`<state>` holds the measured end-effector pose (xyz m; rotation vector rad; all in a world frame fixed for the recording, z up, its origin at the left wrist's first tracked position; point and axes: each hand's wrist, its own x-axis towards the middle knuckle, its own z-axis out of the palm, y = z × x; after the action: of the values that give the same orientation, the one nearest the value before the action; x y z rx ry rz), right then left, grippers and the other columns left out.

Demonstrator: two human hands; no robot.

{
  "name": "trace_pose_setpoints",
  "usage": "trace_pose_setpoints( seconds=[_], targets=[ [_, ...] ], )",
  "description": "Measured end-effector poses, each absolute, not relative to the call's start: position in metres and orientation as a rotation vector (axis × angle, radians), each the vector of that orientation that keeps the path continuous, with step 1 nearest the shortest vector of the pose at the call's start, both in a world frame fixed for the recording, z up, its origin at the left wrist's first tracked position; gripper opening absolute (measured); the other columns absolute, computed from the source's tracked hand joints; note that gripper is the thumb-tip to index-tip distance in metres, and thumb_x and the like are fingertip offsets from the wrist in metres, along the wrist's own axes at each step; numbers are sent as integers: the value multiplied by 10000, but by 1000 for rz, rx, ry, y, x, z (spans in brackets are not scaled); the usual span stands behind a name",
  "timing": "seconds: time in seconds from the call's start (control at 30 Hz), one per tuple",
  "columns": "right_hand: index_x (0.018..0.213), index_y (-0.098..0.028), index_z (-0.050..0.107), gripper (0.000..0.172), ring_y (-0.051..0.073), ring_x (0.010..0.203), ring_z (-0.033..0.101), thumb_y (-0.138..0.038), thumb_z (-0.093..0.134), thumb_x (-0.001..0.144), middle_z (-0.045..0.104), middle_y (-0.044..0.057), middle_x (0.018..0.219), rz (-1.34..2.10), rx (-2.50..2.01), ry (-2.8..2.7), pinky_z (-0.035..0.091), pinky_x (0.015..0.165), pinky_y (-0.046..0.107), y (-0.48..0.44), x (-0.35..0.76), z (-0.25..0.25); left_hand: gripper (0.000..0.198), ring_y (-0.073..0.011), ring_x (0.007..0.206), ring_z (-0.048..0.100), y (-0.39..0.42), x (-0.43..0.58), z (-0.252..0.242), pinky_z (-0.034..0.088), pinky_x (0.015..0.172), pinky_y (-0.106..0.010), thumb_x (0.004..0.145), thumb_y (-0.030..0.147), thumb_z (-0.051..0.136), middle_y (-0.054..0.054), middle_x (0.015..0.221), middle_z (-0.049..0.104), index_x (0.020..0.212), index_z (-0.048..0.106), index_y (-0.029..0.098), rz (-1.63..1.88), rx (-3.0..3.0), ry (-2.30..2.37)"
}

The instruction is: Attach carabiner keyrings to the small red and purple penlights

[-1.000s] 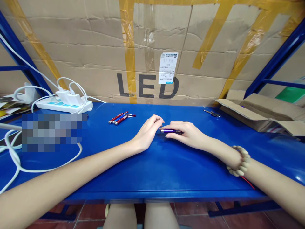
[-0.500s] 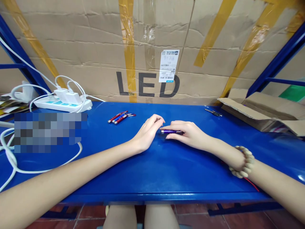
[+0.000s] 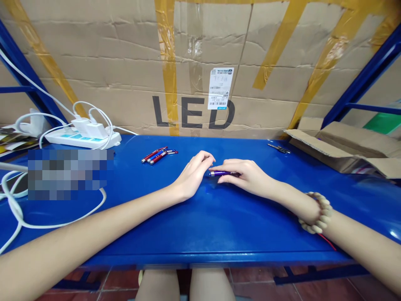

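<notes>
A small purple pen-shaped torch (image 3: 220,173) lies on the blue table (image 3: 203,225) near its middle. My right hand (image 3: 247,177) rests on the table with its fingers closed around the torch's right end. My left hand (image 3: 194,173) lies just left of the torch's silver tip, fingers curled loosely, holding nothing. A few similar red and blue pen torches (image 3: 158,155) lie together farther back to the left. A beaded bracelet (image 3: 317,212) is on my right wrist.
A white power strip (image 3: 84,136) with plugs and white cables (image 3: 46,217) sits at the back left. An open cardboard box (image 3: 347,150) stands at the right. A small metal piece (image 3: 278,148) lies near it. A large cardboard sheet marked LED (image 3: 194,113) backs the table.
Both hands and the purple torch stay where they were; only the camera view shifts slightly.
</notes>
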<state>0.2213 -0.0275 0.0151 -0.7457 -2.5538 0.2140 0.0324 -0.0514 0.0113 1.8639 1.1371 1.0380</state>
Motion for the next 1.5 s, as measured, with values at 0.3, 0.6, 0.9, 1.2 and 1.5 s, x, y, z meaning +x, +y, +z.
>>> trace_pose_setpoints(
  seconds=[0.3,0.6,0.9,1.2,1.5],
  targets=[
    [1124,-245,634,341,145,785,579,-418,489,869,637,29,821,169,-749,-2543,414,669,237,-27,222,15,260,-194,1034,475,-52,33,11,340,940,-359,899,374,281,-24,1010,556,899,486,213,1051,1867,1129],
    [992,-221,692,313,144,748,575,-443,543,828,634,28,764,212,-742,-2535,409,656,241,-27,222,16,262,-189,1035,479,-50,33,9,345,930,-337,895,379,288,-20,1014,562,898,491,214,1065,1857,1125],
    [976,-229,690,303,145,742,568,-447,539,828,643,26,782,214,-772,-2515,407,651,240,-28,221,18,262,-192,1033,484,-50,33,9,347,932,-343,896,378,287,-23,1004,570,889,490,213,1067,1860,1128],
    [1137,-243,613,339,151,860,584,-380,393,918,643,39,947,260,-815,-2521,424,724,254,-23,224,15,279,-185,1025,479,-51,33,12,350,933,-336,900,382,264,-21,1011,561,890,488,217,1037,1873,1159],
    [1072,-234,637,312,170,917,587,-412,466,881,654,40,985,288,-796,-2537,434,780,277,-21,224,14,273,-190,1031,478,-52,33,11,345,944,-350,899,388,274,-26,1017,563,894,487,218,1045,1865,1142]
  ],
)
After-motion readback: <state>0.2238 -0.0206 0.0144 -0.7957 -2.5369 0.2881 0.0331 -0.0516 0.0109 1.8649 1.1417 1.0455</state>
